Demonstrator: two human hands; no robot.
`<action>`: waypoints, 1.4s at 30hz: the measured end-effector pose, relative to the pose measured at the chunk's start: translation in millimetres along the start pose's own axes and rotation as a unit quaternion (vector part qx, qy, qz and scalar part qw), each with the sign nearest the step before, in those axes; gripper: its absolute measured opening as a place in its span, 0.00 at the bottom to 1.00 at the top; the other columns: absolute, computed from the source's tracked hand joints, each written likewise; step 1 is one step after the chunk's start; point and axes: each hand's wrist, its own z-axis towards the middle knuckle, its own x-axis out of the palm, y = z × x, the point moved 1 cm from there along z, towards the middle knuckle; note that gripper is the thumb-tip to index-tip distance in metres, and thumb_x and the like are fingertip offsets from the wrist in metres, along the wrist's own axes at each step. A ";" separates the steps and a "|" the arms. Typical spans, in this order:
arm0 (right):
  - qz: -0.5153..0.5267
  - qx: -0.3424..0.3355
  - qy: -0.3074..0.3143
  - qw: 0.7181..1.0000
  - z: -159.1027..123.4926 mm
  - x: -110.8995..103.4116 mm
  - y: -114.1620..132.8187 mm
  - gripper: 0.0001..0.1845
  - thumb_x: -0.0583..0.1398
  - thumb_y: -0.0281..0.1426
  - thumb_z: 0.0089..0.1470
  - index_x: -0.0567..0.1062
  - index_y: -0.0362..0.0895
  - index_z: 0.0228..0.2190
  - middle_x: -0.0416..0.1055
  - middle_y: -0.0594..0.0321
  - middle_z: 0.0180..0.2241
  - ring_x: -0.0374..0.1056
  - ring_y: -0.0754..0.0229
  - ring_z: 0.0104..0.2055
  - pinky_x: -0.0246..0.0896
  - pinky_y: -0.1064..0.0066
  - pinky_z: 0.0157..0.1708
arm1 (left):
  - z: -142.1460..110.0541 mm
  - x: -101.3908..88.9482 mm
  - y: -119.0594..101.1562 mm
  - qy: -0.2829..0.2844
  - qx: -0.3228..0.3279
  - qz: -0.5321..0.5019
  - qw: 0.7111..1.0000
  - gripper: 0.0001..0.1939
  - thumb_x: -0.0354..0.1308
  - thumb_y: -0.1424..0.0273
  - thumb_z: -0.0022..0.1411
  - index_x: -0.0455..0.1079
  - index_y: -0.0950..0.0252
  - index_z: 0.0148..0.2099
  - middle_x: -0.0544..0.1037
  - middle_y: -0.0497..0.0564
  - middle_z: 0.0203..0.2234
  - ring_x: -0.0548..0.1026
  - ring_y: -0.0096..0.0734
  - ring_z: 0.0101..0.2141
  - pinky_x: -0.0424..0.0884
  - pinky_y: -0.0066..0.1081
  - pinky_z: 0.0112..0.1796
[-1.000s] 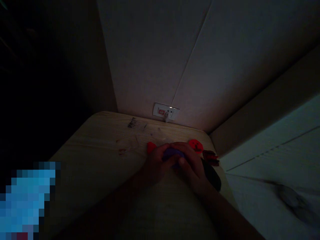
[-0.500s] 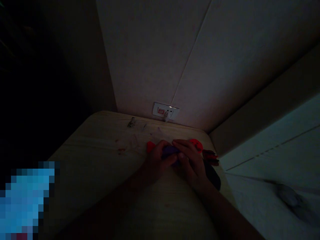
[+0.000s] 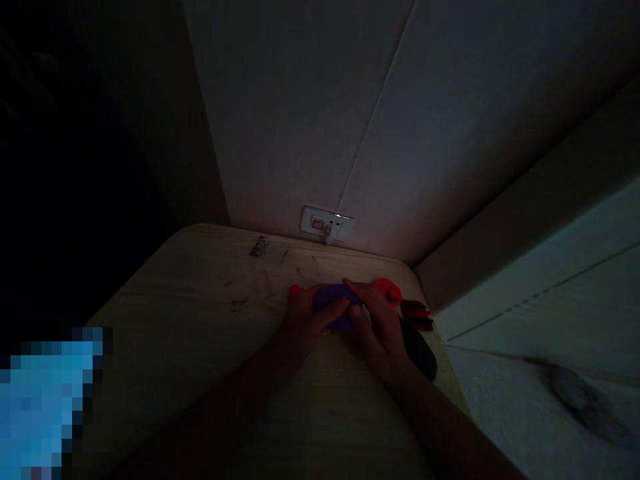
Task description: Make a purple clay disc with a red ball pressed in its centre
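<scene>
The scene is very dark. Both my hands meet over a small purple lump [image 3: 334, 299] on a light wooden table [image 3: 200, 313]. My left hand [image 3: 305, 325] grips its left side, thumb on top. My right hand [image 3: 380, 327] curls its fingers over its right side. A small red piece [image 3: 295, 291] lies just left of my hands. A round red piece [image 3: 387, 291] with dark marks lies behind my right hand. What the purple lump is made of I cannot make out.
A dark red object [image 3: 416, 315] and a black oval object [image 3: 419, 353] lie by the table's right edge. A wall socket [image 3: 326, 224] sits at the back. Scuff marks [image 3: 257, 248] dot the tabletop. A pale surface [image 3: 540, 347] lies to the right; a blurred blue patch [image 3: 45, 400] at lower left.
My hands have shifted slightly on the purple lump, and more of it now shows between my fingers. The view has drifted a little to the right.
</scene>
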 end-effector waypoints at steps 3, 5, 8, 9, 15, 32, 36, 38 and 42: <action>-0.009 -0.012 0.011 1.000 0.1 0.5 -0.6 0.22 0.54 0.33 0.70 0.70 0.49 0.62 0.74 0.52 0.55 0.72 0.52 0.56 0.70 0.57 0.55 | -0.2 0.6 1.4 -0.005 0.001 -0.003 1.000 0.20 0.70 0.56 0.54 0.76 0.67 0.41 0.76 0.46 0.27 0.72 0.26 0.25 0.68 0.25 0.24; -0.016 -0.009 0.015 1.000 1.0 0.1 -0.6 0.21 0.54 0.33 0.70 0.72 0.49 0.61 0.74 0.51 0.53 0.72 0.51 0.55 0.71 0.57 0.54 | -1.3 0.7 1.3 -0.016 0.004 0.006 1.000 0.20 0.69 0.56 0.55 0.76 0.66 0.42 0.76 0.46 0.27 0.72 0.27 0.26 0.69 0.26 0.25; -0.010 0.005 0.021 1.000 1.8 -0.4 0.1 0.19 0.55 0.33 0.70 0.74 0.49 0.58 0.75 0.52 0.51 0.73 0.51 0.53 0.71 0.57 0.53 | -3.2 0.8 -0.4 -0.031 0.008 0.025 0.999 0.19 0.69 0.57 0.55 0.75 0.65 0.43 0.78 0.49 0.31 0.76 0.31 0.31 0.74 0.28 0.30; -0.002 0.010 0.022 1.000 1.5 -0.4 0.4 0.19 0.55 0.34 0.70 0.74 0.50 0.59 0.75 0.53 0.51 0.72 0.51 0.53 0.71 0.56 0.54 | -3.7 1.0 -1.0 -0.027 0.005 0.025 0.999 0.19 0.69 0.57 0.55 0.75 0.65 0.43 0.78 0.49 0.33 0.77 0.33 0.33 0.75 0.29 0.30; 0.101 0.069 0.028 0.992 -4.0 4.5 0.7 0.25 0.57 0.35 0.69 0.66 0.55 0.65 0.70 0.56 0.59 0.67 0.53 0.60 0.66 0.57 0.61 | -3.2 0.9 -1.6 0.004 0.002 0.018 1.000 0.20 0.69 0.56 0.56 0.74 0.64 0.45 0.78 0.50 0.35 0.78 0.36 0.33 0.76 0.31 0.27; 0.048 0.028 0.029 0.998 -4.2 4.0 0.2 0.24 0.56 0.34 0.70 0.66 0.56 0.64 0.68 0.56 0.61 0.64 0.51 0.63 0.64 0.54 0.63 | -0.9 -0.8 5.4 0.000 0.017 0.004 1.000 0.19 0.68 0.55 0.56 0.73 0.62 0.42 0.75 0.48 0.32 0.75 0.32 0.31 0.74 0.29 0.28; 0.042 0.028 0.039 0.998 -2.2 3.2 1.0 0.22 0.57 0.32 0.69 0.69 0.56 0.62 0.70 0.57 0.58 0.67 0.54 0.61 0.66 0.58 0.61 | -2.0 -0.5 5.4 -0.001 0.015 -0.001 1.000 0.18 0.69 0.56 0.56 0.72 0.63 0.40 0.74 0.46 0.30 0.73 0.29 0.27 0.71 0.26 0.24; 0.037 0.023 0.036 0.998 -2.1 3.8 2.3 0.22 0.56 0.32 0.70 0.69 0.56 0.62 0.71 0.58 0.57 0.67 0.54 0.60 0.66 0.59 0.60 | -2.3 -0.1 4.5 -0.002 0.010 -0.007 1.000 0.18 0.69 0.57 0.56 0.72 0.62 0.41 0.75 0.47 0.30 0.74 0.29 0.28 0.71 0.27 0.24; 0.047 0.040 0.032 0.998 -2.8 4.9 2.9 0.24 0.55 0.34 0.70 0.64 0.55 0.65 0.68 0.56 0.60 0.66 0.54 0.61 0.65 0.58 0.61 | -2.6 0.9 1.3 -0.012 0.012 0.004 1.000 0.18 0.69 0.57 0.56 0.73 0.62 0.42 0.76 0.47 0.32 0.76 0.31 0.32 0.74 0.28 0.29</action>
